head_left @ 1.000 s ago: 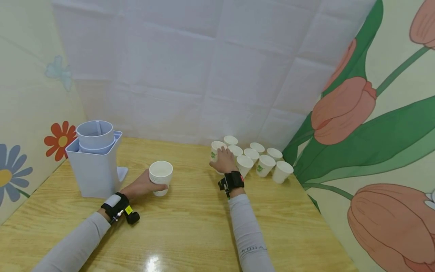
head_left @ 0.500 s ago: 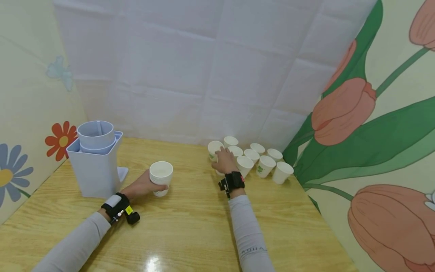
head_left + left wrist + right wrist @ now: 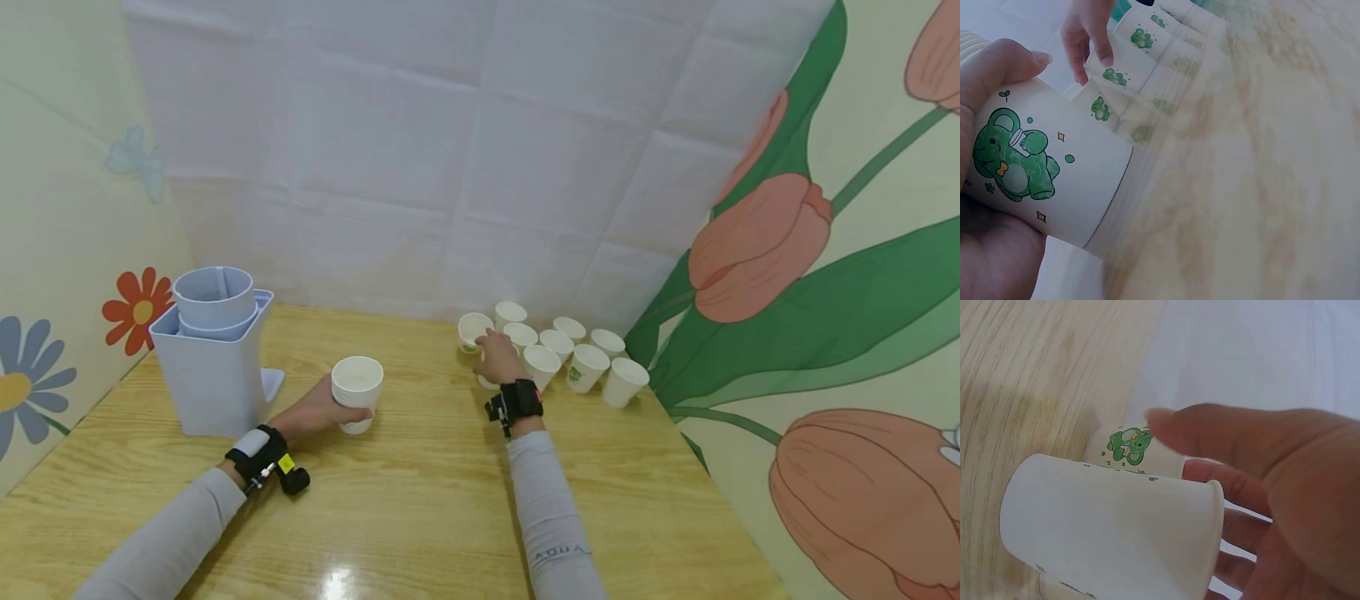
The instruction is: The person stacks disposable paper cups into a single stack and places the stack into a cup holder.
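In the head view my left hand (image 3: 318, 408) grips a stack of white paper cups (image 3: 357, 382), nested and upright on the table. A green cartoon bear is printed on the cup (image 3: 1047, 162) in the left wrist view, where my thumb and palm wrap it. My right hand (image 3: 501, 360) is over the left end of a group of cups, beside a back-left paper cup (image 3: 472, 328). In the right wrist view the thumb and fingers (image 3: 1244, 487) are spread apart; one cup (image 3: 1110, 525) lies close before them and a bear-printed cup (image 3: 1132, 450) stands beyond.
Several more paper cups (image 3: 587, 367) stand close together right of my right hand. A pale blue-white square container (image 3: 213, 387) with a round cylinder (image 3: 216, 300) in its top stands at the left. A white sheet (image 3: 390, 150) hangs behind the wooden table (image 3: 420, 517).
The cup my right hand held has come down to the table at the back-left of the group, and the fingers have let go of it. The left hand stays on its stack.
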### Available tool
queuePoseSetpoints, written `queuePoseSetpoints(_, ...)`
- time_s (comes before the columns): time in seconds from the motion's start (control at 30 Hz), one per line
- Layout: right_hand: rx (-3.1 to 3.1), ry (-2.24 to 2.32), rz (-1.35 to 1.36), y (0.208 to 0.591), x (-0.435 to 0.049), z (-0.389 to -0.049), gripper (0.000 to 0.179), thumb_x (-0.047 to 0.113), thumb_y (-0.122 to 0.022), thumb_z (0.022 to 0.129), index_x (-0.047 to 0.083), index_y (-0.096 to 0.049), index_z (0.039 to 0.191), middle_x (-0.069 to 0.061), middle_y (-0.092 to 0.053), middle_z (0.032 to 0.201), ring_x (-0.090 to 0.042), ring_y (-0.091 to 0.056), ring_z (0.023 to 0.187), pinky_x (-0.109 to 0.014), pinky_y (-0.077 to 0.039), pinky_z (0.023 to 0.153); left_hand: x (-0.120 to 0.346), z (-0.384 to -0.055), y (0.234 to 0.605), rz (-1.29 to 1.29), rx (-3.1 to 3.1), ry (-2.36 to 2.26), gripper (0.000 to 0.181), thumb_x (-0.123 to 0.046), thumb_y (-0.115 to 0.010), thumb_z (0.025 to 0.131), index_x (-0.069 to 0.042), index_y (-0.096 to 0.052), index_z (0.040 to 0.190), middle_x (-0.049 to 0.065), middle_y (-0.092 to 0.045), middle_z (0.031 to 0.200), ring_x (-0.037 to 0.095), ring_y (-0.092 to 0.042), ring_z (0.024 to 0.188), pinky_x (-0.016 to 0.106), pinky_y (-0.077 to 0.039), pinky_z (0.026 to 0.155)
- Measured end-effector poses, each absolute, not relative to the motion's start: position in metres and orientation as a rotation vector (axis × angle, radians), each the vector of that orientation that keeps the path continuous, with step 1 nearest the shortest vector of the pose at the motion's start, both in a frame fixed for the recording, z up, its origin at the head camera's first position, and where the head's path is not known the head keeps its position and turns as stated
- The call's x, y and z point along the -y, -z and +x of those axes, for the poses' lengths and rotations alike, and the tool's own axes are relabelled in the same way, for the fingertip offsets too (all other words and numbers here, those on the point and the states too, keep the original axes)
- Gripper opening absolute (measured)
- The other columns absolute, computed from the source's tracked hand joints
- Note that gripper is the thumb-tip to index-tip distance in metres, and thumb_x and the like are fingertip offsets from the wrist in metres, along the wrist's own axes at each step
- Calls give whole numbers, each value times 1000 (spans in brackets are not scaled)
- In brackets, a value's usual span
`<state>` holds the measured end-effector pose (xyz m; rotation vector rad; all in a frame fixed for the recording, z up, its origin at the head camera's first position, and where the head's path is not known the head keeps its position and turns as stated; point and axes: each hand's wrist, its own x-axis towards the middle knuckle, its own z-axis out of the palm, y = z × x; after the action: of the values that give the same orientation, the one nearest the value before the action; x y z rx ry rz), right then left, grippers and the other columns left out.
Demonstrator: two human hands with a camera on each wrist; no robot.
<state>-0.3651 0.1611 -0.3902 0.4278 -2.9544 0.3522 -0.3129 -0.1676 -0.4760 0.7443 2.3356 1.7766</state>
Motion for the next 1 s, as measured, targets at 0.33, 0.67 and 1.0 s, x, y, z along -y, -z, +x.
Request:
queuePoseSetpoints(0.33, 2963, -312, 408, 391, -166, -367, 54, 13, -78, 89, -6, -59, 135, -27, -55, 143, -46, -41, 139, -53, -34, 115, 168, -313, 476, 738, -2344, -1786, 76, -16, -84, 83, 4, -41, 143, 19, -60, 129, 25, -58, 114, 42, -42, 104)
queuePoseSetpoints(0.67, 2942, -407, 440, 390, -175, -372, 65, 5, -78, 85, -10, -50, 142, -30, -55, 138, -48, -48, 130, -56, -38, 111, 168, -312, 475, 714, -2337, -1775, 76, -15, -82, 85, 3, -40, 145, 22, -58, 133, 30, -56, 120, 48, -40, 107)
queuePoseSetpoints(1.0, 2914, -499, 420, 392, -177, -370, 67, 3, -79, 83, -6, -51, 143, -29, -56, 138, -48, -49, 128, -56, -43, 106, 167, -310, 474, 729, -2344, -1777, 75, -13, -82, 84, 5, -41, 144, 23, -58, 132, 29, -56, 118, 47, -41, 105)
